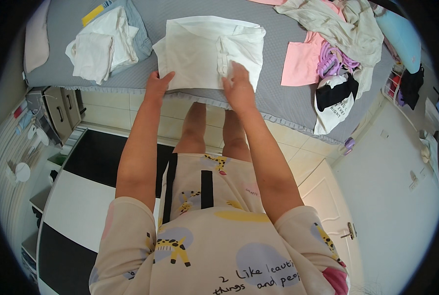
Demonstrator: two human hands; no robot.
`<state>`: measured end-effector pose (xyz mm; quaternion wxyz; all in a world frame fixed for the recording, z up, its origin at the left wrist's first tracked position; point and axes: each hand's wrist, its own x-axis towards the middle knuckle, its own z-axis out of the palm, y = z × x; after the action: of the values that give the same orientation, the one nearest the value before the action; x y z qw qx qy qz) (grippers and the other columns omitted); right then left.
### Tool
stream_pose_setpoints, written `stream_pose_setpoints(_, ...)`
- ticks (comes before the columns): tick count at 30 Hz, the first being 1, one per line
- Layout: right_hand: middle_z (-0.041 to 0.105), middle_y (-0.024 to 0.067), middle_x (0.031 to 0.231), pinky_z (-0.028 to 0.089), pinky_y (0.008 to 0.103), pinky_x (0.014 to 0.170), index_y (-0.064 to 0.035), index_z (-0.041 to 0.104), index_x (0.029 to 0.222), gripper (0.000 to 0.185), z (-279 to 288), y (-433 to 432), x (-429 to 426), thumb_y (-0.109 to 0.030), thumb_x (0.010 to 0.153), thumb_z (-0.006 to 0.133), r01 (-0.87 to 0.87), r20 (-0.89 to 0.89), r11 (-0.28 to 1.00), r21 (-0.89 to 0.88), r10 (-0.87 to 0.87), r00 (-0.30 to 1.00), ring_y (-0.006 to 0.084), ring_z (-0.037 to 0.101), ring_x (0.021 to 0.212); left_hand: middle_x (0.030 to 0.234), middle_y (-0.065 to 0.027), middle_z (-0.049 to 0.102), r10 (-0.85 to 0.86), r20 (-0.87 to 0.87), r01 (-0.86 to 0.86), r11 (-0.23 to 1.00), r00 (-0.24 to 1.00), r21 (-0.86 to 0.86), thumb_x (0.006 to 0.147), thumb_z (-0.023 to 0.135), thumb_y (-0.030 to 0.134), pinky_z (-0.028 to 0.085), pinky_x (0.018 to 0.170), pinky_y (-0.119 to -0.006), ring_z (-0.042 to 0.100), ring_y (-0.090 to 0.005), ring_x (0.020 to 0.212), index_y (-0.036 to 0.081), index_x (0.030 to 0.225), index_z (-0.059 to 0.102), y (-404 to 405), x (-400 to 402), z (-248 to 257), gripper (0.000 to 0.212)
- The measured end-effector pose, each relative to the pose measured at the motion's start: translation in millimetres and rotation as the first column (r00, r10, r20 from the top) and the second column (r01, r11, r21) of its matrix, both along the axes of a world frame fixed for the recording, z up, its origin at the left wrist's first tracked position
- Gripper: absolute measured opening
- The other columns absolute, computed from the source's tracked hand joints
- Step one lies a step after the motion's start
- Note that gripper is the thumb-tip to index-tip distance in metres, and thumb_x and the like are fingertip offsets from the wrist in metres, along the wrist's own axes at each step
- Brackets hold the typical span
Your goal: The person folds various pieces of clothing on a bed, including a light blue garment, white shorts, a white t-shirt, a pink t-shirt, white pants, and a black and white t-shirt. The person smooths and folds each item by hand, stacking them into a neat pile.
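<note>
A folded white garment (191,55) lies on the grey quilted bed cover (274,99) in front of me. A placket-like strip (222,55) runs down its right part. My left hand (157,85) is at its near left corner, the thumb on top of the cloth and the other fingers partly hidden at the edge. On the near right part rests my right hand (239,88), slightly blurred, its fingers over the cloth beside the strip. No object shows in the right hand.
Left of the garment lie folded white clothes (94,59) on blue clothing (140,33). To the right are pink cloth (300,64), purple hangers (330,61), a beige garment (359,33) and a white-and-black garment (333,114). A ruffled bed edge (193,97) runs before my legs.
</note>
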<state>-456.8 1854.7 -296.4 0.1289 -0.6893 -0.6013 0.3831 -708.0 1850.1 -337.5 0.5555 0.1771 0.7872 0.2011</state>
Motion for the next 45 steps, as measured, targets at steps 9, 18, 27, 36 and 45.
stream_pose_setpoints(9, 0.058, 0.0196, 0.095, 0.044, 0.0393, 0.080, 0.0036, 0.054, 0.105, 0.046, -42.3, 8.9, 52.4, -0.021, 0.070, 0.070, 0.374, 0.078, 0.927, 0.011, -0.374, 0.924, 0.0325, 0.055, 0.088, 0.085, -0.0055, 0.059, 0.016, -0.031, -0.012, 0.992, 0.999, 0.129, 0.070, 0.074, 0.026, 0.044, 0.058, -0.027, 0.055, -0.0114, 0.070, -0.001, 0.101, 0.054, 4.8, -0.2, -3.1, 0.046)
stream_pose_setpoints(18, 0.065, 0.0090, 0.082, 0.047, 0.0293, 0.065, 0.0022, 0.061, 0.090, 0.028, -43.9, 26.0, 91.0, -0.012, 0.067, 0.067, 0.452, -0.261, 0.811, -0.372, -0.559, 0.787, 0.0170, 0.060, 0.070, 0.082, -0.0049, 0.059, -0.033, 0.038, 0.028, 0.991, 0.999, 0.128, 0.070, 0.073, 0.024, 0.044, 0.057, -0.027, 0.054, -0.0115, 0.066, 0.000, 0.099, 0.054, -8.5, 23.9, -16.8, 0.041)
stream_pose_setpoints(27, 0.064, 0.0123, 0.088, 0.047, 0.0294, 0.071, -0.0024, 0.056, 0.103, 0.031, 21.9, 30.5, 62.4, -0.006, 0.073, 0.060, 0.242, -0.188, 0.961, -0.133, -0.264, 0.946, 0.0198, 0.061, 0.076, 0.087, -0.0008, 0.059, 0.031, 0.273, 0.012, 0.988, 0.962, -0.154, 0.081, 0.059, 0.034, 0.043, 0.063, -0.027, 0.054, -0.0105, 0.073, 0.009, 0.101, 0.055, -28.4, 56.0, -10.9, 0.032)
stream_pose_setpoints(36, 0.052, 0.0191, 0.113, 0.044, 0.0357, 0.084, -0.0001, 0.036, 0.129, 0.055, 35.2, -2.7, -77.3, -0.014, 0.080, 0.055, -0.073, -0.306, 0.940, -0.334, -0.034, 0.952, 0.0290, 0.054, 0.098, 0.100, -0.0029, 0.060, 0.415, 0.551, -0.326, 0.910, 0.724, -0.258, 0.086, 0.050, 0.043, 0.042, 0.074, -0.029, 0.055, -0.0124, 0.089, 0.009, 0.109, 0.053, -17.6, 41.7, 5.3, 0.042)
stream_pose_setpoints(45, 0.060, 0.0141, 0.083, 0.048, 0.0329, 0.068, -0.0051, 0.038, 0.129, 0.050, 36.5, -67.8, -6.6, -0.010, 0.082, 0.055, -0.074, -0.245, 0.936, -0.345, -0.014, 0.969, 0.0237, 0.060, 0.072, 0.099, -0.0140, 0.060, 0.249, 0.427, -0.264, 0.964, 0.869, -0.024, 0.067, 0.073, 0.013, 0.048, 0.075, -0.032, 0.060, -0.0220, 0.085, -0.008, 0.105, 0.053, -26.2, 67.4, 5.1, 0.047)
